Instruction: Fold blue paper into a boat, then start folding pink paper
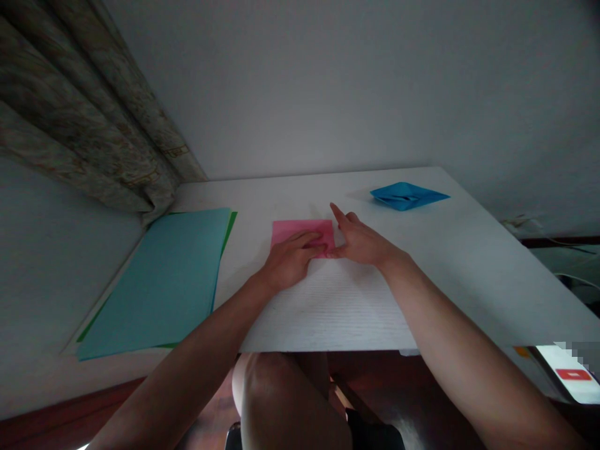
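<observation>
the pink paper [285, 229] lies mid-bench [356, 306], between near and far edges, under the left hand [287, 260], fingers flat, unclenched; the right hand [359, 240], fingers splayed, empty, meets its near right corner. likely pressing a fold; next calls for steadiness.

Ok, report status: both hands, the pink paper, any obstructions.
Left fingers resting on pink paper. Right fingers spread at its right edge. Pink paper on white table. Blue folded paper apart, farther right, not in the way.
</observation>
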### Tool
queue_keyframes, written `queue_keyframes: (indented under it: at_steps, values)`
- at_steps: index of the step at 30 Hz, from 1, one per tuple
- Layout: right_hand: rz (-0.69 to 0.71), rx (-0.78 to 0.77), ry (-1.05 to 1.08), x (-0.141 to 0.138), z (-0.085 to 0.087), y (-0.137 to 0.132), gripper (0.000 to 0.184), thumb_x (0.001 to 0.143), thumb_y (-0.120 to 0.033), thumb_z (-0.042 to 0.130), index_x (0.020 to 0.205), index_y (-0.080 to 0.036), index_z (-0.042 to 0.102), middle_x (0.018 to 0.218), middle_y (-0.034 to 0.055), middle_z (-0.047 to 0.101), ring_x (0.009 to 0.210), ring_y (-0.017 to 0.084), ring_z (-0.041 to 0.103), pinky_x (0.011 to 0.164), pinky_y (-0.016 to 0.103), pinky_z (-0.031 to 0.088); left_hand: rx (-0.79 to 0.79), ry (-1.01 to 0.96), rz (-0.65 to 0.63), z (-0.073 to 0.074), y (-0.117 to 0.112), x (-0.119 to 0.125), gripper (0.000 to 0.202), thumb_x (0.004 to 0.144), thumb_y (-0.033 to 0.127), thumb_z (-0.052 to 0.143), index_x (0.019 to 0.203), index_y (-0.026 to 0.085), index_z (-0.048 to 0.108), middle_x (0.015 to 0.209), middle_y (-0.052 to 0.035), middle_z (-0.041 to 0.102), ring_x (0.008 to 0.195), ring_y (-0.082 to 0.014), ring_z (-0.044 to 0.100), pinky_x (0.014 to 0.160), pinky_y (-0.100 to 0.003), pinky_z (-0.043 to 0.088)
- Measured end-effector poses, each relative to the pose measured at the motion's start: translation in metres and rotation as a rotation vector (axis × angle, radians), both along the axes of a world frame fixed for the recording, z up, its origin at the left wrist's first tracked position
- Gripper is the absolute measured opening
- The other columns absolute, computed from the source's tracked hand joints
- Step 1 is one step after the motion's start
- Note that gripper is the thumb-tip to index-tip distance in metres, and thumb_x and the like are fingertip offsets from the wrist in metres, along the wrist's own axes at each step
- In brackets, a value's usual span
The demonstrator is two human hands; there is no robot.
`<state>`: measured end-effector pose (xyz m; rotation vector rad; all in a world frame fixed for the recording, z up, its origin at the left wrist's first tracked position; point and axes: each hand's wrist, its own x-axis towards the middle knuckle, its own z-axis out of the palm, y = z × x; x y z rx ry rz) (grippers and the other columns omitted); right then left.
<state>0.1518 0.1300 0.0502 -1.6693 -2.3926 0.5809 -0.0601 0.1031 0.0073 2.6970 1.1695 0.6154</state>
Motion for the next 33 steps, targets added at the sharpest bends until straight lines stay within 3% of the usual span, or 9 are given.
queue_keyframes:
  at_steps: [6,9,11,13,15,19,23,33]
  values:
    - [-0.004,0.008,0.01,-0.002,0.001,-0.001,0.119,0.069,-0.048,0.081,0.159,-0.011,0.012,0.129,0.0232,0.053,0.11,0.035,0.061,0.095,0.044,0.048,-0.039,0.051,-0.041,-0.003,0.003,0.002,0.058,0.084,-0.001,0.049,0.134,0.027,0.06,0.147,-0.0013,0.053,0.14,-0.0198,0.045,0.114,-0.04,0.043]
    - [-0.083,0.035,0.04,-0.002,0.002,0.002,0.115,0.061,-0.042,0.087,0.154,-0.008,0.028,0.123,0.0222,0.059,0.102,0.031,0.065,0.09,0.039,0.05,-0.06,0.06,-0.026,-0.001,0.004,0.003,0.062,0.081,-0.003,0.052,0.134,0.029,0.061,0.147,-0.0002,0.052,0.139,-0.02,0.045,0.115,-0.04,0.042]
    - [-0.221,0.025,0.085,-0.002,0.002,0.006,0.087,0.063,-0.043,0.086,0.136,-0.007,0.055,0.104,0.0169,0.068,0.089,0.027,0.067,0.079,0.034,0.051,-0.067,0.067,-0.018,0.0,0.004,0.004,0.063,0.081,-0.003,0.052,0.134,0.03,0.06,0.149,-0.0002,0.05,0.139,-0.0209,0.045,0.113,-0.041,0.044]
    - [-0.373,-0.06,0.194,-0.004,0.001,0.011,0.051,0.075,-0.051,0.075,0.102,-0.009,0.072,0.074,0.0092,0.068,0.066,0.021,0.064,0.062,0.03,0.047,-0.064,0.076,-0.027,0.0,0.004,0.005,0.063,0.08,-0.003,0.052,0.134,0.03,0.06,0.15,-0.0004,0.049,0.14,-0.0216,0.044,0.112,-0.042,0.045]
    - [-0.476,-0.2,0.378,-0.008,0.0,0.014,0.044,0.086,-0.055,0.062,0.078,-0.012,0.072,0.052,0.0025,0.057,0.045,0.014,0.051,0.047,0.027,0.039,-0.053,0.084,-0.037,-0.001,0.005,0.005,0.063,0.079,-0.003,0.052,0.133,0.028,0.061,0.149,-0.0013,0.049,0.14,-0.0222,0.044,0.112,-0.042,0.045]
    - [-0.658,-0.352,0.671,-0.019,-0.001,0.019,0.039,0.09,-0.042,0.06,0.063,-0.015,0.062,0.038,-0.0031,0.045,0.032,0.01,0.037,0.035,0.024,0.028,-0.031,0.085,-0.042,-0.001,0.004,0.004,0.061,0.08,-0.004,0.051,0.133,0.025,0.061,0.147,-0.0049,0.052,0.139,-0.0236,0.046,0.11,-0.043,0.047]
    - [-0.784,-0.354,0.776,-0.025,0.001,0.024,0.033,0.09,-0.029,0.064,0.061,-0.016,0.058,0.036,-0.0032,0.046,0.031,0.01,0.041,0.032,0.023,0.031,-0.012,0.083,-0.04,-0.001,0.005,0.003,0.061,0.082,-0.003,0.05,0.133,0.027,0.061,0.147,-0.0032,0.052,0.138,-0.0223,0.047,0.109,-0.043,0.048]
    - [-0.775,-0.489,0.874,-0.033,0.008,0.029,0.034,0.092,-0.012,0.058,0.058,-0.016,0.054,0.043,-0.0011,0.054,0.035,0.008,0.048,0.038,0.018,0.043,-0.022,0.066,-0.064,-0.001,0.005,0.003,0.065,0.079,-0.005,0.051,0.135,0.028,0.059,0.148,-0.0021,0.051,0.139,-0.0206,0.045,0.11,-0.042,0.047]
